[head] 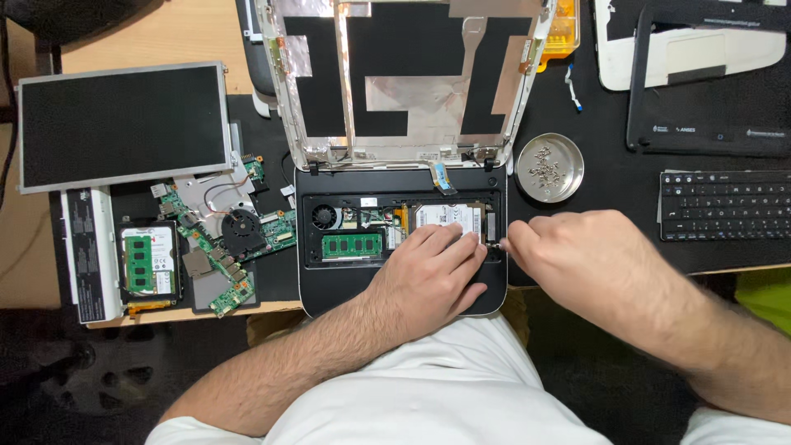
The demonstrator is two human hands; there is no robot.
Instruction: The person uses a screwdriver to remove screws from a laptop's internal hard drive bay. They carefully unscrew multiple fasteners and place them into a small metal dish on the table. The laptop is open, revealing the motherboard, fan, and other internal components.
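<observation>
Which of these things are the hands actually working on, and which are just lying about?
In hand: opened laptop base, hard drive under left hand, right hand beside it.

Lying about: screw dish, loose screen panel, bare circuit board, keyboard.

1. The left hand (432, 276) covered the lower right part of the open laptop base (329, 292), hiding much of the silver drive (449, 216) beneath it.
2. What the right hand (577, 264) pinched at the base's right edge was too small to make out.
3. The frame's top edge cut off the stripped lid (404, 82), and the white panel (684, 49) at upper right.
4. The keyboard (725, 206) ran off the right edge.
5. The screws in the round metal dish (549, 169) were too small to count.
</observation>
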